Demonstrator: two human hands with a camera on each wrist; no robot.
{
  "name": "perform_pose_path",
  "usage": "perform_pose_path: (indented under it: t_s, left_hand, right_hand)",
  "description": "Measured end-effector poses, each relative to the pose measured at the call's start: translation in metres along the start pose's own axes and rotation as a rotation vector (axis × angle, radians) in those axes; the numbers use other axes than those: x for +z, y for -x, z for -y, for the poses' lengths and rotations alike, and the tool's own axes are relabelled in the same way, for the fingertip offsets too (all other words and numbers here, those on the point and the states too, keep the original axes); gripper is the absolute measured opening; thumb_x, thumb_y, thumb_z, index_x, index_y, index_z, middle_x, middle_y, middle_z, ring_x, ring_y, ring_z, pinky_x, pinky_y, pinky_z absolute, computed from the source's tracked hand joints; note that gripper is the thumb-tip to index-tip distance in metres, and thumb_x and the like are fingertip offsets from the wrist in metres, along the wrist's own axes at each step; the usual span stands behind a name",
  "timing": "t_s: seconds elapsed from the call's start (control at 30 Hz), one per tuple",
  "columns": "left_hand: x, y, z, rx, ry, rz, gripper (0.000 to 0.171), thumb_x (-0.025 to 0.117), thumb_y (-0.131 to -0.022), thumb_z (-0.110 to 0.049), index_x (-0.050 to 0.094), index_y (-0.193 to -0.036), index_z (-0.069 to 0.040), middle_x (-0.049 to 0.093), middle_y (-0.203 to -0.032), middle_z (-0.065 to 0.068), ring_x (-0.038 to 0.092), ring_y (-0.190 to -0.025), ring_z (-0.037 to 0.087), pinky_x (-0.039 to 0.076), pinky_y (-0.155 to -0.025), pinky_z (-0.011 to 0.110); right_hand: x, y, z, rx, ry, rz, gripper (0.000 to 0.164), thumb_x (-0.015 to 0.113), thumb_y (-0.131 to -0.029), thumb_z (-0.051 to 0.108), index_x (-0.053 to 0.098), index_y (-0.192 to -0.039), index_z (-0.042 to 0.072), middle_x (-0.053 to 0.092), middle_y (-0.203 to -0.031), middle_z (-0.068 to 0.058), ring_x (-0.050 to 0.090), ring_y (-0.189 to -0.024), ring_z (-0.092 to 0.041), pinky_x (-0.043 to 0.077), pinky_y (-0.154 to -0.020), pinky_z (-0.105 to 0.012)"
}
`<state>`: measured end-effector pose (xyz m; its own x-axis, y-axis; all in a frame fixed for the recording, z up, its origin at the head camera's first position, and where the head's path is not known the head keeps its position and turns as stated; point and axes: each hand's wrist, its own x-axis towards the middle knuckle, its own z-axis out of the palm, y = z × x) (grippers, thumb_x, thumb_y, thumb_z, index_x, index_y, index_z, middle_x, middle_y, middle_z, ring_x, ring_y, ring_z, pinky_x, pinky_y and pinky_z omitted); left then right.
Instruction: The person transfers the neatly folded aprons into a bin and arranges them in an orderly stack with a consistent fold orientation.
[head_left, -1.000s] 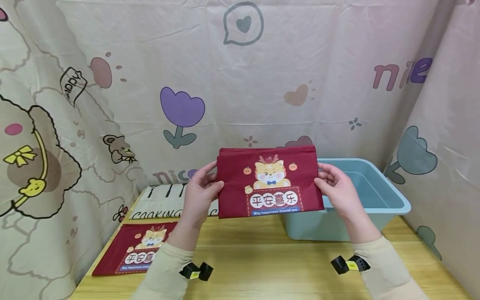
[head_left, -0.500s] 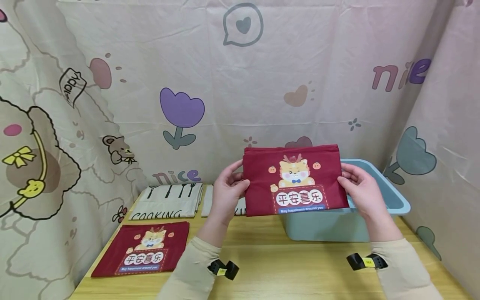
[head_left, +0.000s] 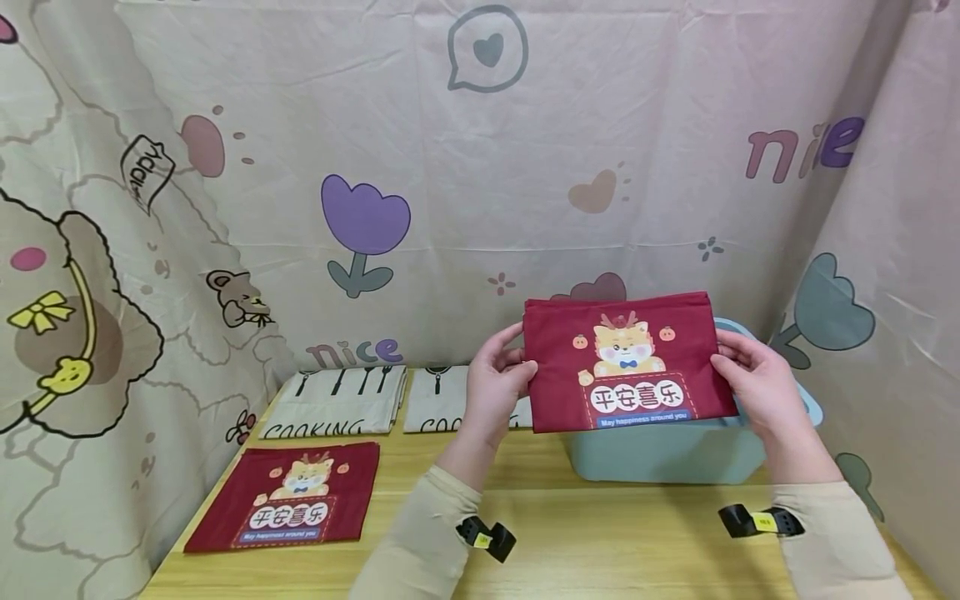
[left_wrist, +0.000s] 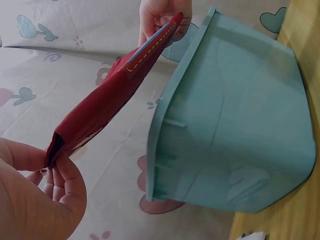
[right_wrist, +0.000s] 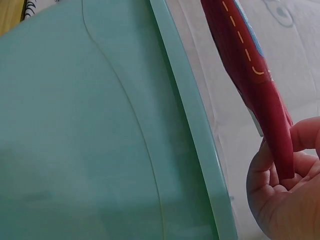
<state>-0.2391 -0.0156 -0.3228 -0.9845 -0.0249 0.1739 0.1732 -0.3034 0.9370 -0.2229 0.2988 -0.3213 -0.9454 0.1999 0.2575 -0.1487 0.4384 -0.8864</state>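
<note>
Red cloth (head_left: 630, 362), folded, is pinched between thumb and fingers at each end, the left hand (head_left: 495, 379) on one side and the right hand (head_left: 763, 383) on the other. It is held up above the table (head_left: 592, 533), hiding part of the blue tub (head_left: 667, 457) in the head view. Farther left, a white cloth (head_left: 330, 404) and a second white cloth (head_left: 435, 404) lie side by side; nearer the person lies another red cloth (head_left: 288, 500), flat. Behind hangs a printed curtain (head_left: 480, 183).

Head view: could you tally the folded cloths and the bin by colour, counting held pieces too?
Red cloths: 2
White printed cloths: 2
Blue-green bin: 1
Total: 5
</note>
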Motion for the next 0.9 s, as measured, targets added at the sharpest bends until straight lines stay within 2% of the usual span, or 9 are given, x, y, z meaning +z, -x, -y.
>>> perform_pose_path:
  t_s: [0.33, 0.6, 0.77, 0.9]
  left_hand:
    - [0.022, -0.009, 0.011, -0.024, -0.024, 0.008, 0.054, 0.063, -0.088, 0.010, 0.063, -0.134, -0.019, 0.066, -0.096, 0.011, 0.062, -0.081, 0.020, 0.056, -0.066, 0.032]
    - [0.035, -0.016, 0.019, -0.070, -0.023, 0.014, 0.056, 0.062, -0.087, 0.013, 0.063, -0.134, -0.016, 0.064, -0.089, 0.009, 0.061, -0.076, 0.017, 0.057, -0.065, 0.032]
    - [0.042, -0.021, 0.024, -0.072, -0.082, 0.024, 0.055, 0.063, -0.086, 0.013, 0.063, -0.135, -0.012, 0.064, -0.089, 0.011, 0.062, -0.073, 0.016, 0.059, -0.067, 0.034]
    - [0.048, -0.027, 0.025, -0.085, -0.133, 0.021, 0.055, 0.064, -0.086, 0.012, 0.063, -0.135, -0.013, 0.064, -0.091, 0.011, 0.063, -0.073, 0.018, 0.059, -0.067, 0.035]
  right_hand:
    - [-0.017, -0.008, -0.010, 0.035, 0.041, -0.013, 0.055, 0.051, -0.104, 0.025, 0.036, -0.150, -0.001, 0.048, -0.114, -0.005, 0.048, -0.093, -0.010, 0.054, -0.067, -0.018]
    - [-0.031, -0.016, -0.015, 0.049, 0.072, 0.008, 0.055, 0.050, -0.104, 0.025, 0.036, -0.150, -0.002, 0.048, -0.115, -0.006, 0.048, -0.092, -0.010, 0.055, -0.066, -0.020]
    - [-0.037, -0.022, -0.019, 0.050, 0.113, 0.024, 0.054, 0.048, -0.104, 0.023, 0.035, -0.148, -0.006, 0.048, -0.118, -0.013, 0.048, -0.090, -0.011, 0.054, -0.066, -0.019]
    - [-0.042, -0.026, -0.022, 0.053, 0.145, 0.045, 0.054, 0.047, -0.104, 0.022, 0.034, -0.148, -0.008, 0.047, -0.123, -0.022, 0.049, -0.092, -0.014, 0.054, -0.065, -0.019]
